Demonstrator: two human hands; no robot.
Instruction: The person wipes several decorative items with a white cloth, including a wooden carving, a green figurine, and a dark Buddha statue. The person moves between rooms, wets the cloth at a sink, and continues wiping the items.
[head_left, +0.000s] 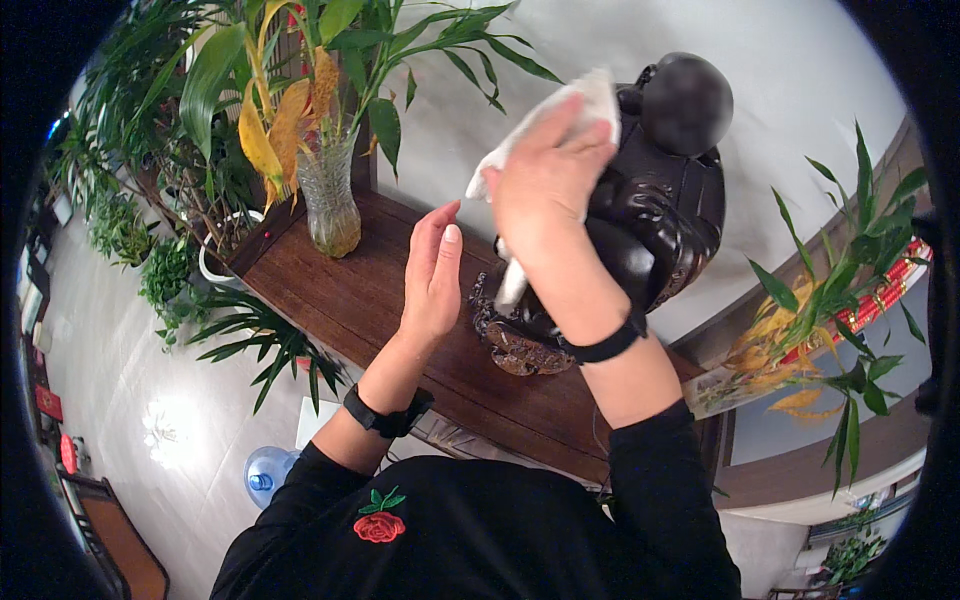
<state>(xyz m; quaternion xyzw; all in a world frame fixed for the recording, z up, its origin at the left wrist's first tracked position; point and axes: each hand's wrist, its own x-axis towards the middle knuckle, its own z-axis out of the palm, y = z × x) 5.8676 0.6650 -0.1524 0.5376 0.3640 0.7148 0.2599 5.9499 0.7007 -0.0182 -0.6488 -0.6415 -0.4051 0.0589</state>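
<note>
A white cloth (596, 97) is held under my right hand (551, 165), beside the shoulder of a dark, glossy carved statue of a seated figure (664, 210). Part of the cloth hangs below the hand, in front of the statue. Whether the cloth touches the statue cannot be made out. My left hand (433, 277) holds nothing; it is raised over the wooden console table (330, 292), left of the statue, with its fingers extended. My right forearm hides part of the statue's lower body. Its carved brown base (525, 349) shows at the front.
A ribbed glass vase (330, 202) with green and yellowed leafy stems stands on the table's left end. Another glass vase (712, 390) of similar stems is at the right. Potted plants (180, 281) and a blue water bottle (266, 476) are on the floor at left.
</note>
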